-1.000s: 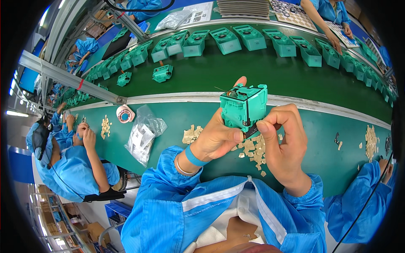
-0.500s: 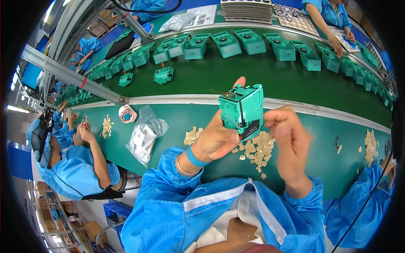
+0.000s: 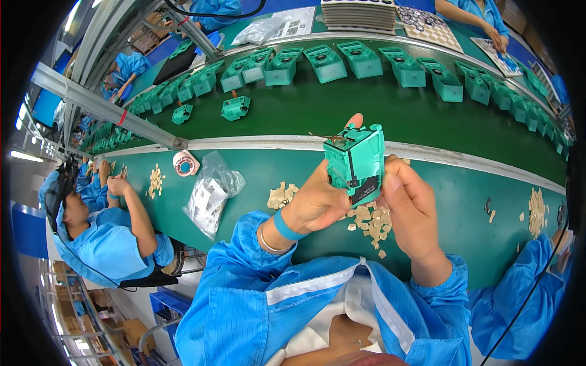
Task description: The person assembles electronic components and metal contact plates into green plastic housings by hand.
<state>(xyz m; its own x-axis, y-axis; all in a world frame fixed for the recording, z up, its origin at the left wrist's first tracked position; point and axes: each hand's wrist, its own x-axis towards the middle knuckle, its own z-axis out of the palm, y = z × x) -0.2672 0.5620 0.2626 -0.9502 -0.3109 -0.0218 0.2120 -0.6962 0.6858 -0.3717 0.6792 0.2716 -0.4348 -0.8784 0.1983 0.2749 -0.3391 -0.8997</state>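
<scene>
My left hand (image 3: 312, 204) is wrapped round a green plastic housing (image 3: 364, 160), holding it tilted above the workbench. Its thumb lies near the black lower corner of the part, and a fingertip shows over the top. Thin brownish wires stick out at the housing's upper left. My right hand (image 3: 415, 207) has its thumb and fingers closed together against the housing's right edge; whatever they pinch, if anything, is hidden. Beneath the housing lies a pile of small beige pieces (image 3: 372, 227), with a smaller beige pile (image 3: 281, 196) beside my left wrist.
Beyond a pale rail, a green conveyor (image 3: 305, 116) carries a row of green housings (image 3: 361, 61). On the bench to the left lie a clear plastic bag (image 3: 210, 195) and a pinkish-white tape roll (image 3: 185, 163). Co-workers in blue sit at either side; a metal post (image 3: 97, 100) slants at left.
My right hand has moved left and now touches the housing's edge, its fingers drawn together. The housing has shifted slightly right in my left hand. A co-worker's arm across the conveyor has drawn back.
</scene>
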